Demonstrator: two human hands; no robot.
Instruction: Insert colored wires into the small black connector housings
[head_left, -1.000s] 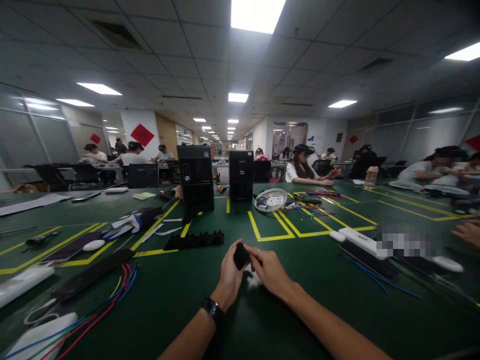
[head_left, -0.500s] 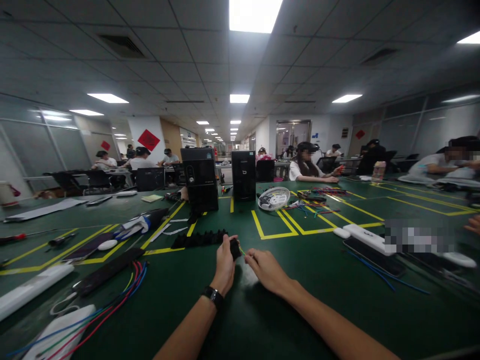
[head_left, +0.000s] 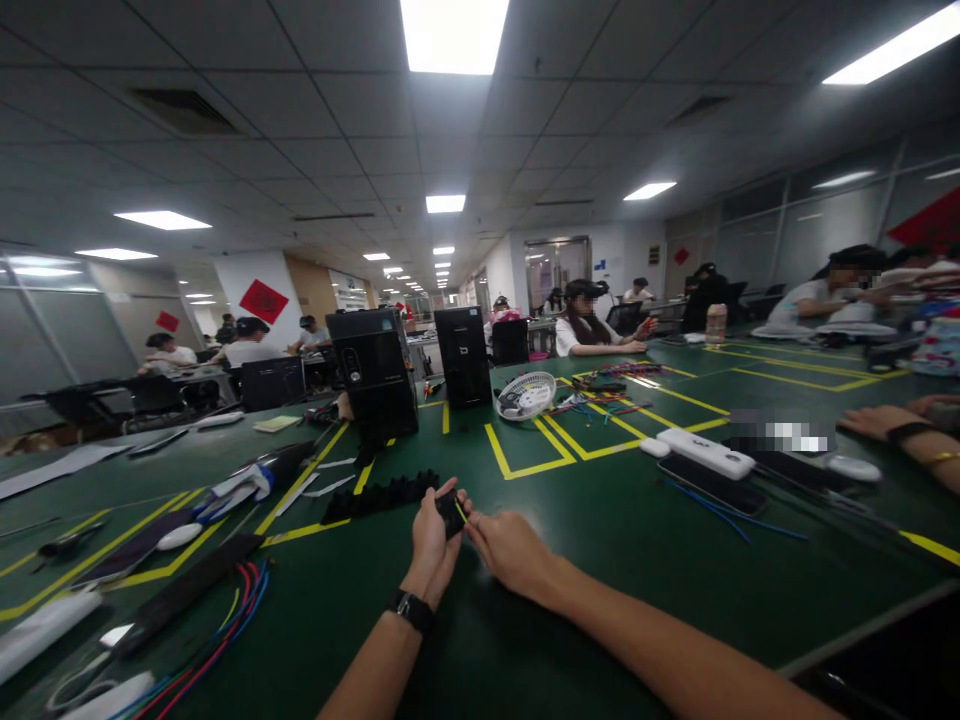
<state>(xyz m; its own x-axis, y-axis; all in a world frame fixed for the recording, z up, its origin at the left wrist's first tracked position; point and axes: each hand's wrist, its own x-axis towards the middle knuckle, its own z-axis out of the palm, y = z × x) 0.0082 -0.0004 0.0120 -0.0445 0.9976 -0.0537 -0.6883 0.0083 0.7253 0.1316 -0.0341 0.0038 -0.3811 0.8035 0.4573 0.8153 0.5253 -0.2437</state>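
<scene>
Both forearms enter from the lower edge and converge over the green table (head_left: 645, 530), slightly left of the view's centre. The left forearm slopes up to the right, with a dark wristwatch (head_left: 410, 609) at the wrist. The left hand (head_left: 430, 540) is cupped, palm turned inward, and is closed around a small black block (head_left: 450, 514); fingertips show past the block's far edge. The right forearm runs in from the lower right at a low slant. The right hand (head_left: 514, 552) is turned back uppermost, knuckles bent, with thumb and forefinger pressed together at the near end of a short yellow-green wire (head_left: 460, 510).

The wire lies against the block's right-hand side; whether its far end is seated in the block cannot be determined. The hands are near each other at the block; finger contact between them cannot be confirmed at this scale.

A black ridged strip (head_left: 379, 498) lies on the table just beyond the left hand. A bundle of coloured wires (head_left: 251, 590) lies to the left, well apart from both hands.
</scene>
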